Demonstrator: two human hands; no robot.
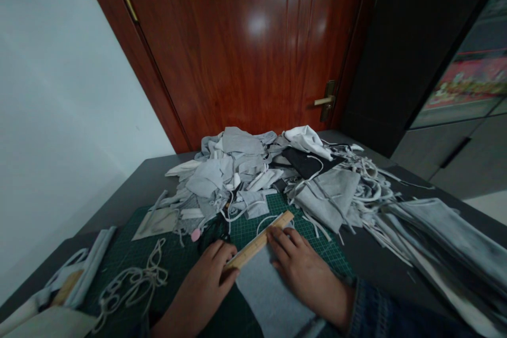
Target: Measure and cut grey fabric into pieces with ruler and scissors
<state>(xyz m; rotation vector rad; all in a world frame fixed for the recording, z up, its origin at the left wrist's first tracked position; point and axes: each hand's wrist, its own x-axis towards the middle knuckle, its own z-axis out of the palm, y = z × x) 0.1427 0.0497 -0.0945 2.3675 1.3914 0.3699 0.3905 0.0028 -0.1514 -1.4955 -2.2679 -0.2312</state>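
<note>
A wooden ruler (257, 243) lies slantwise across a piece of grey fabric (263, 285) on a green cutting mat (336, 253). My left hand (204, 285) grips the ruler's lower left end between thumb and fingers. Flat on the fabric rests my right hand (303, 269), with its outstretched fingertips touching the ruler near its upper end. A thin light cord loop shows just beyond the ruler. Dark-handled scissors (216, 232) lie behind my left hand, partly hidden by it.
Heaped grey fabric scraps (214, 174) fill the back of the dark table (130, 187). A black cloth (307, 162) and tangled cords (370, 185) lie to their right. Folded fabric strips (447, 222) cover the right side; a loose cord (137, 280) lies left. A wooden door (237, 53) stands behind.
</note>
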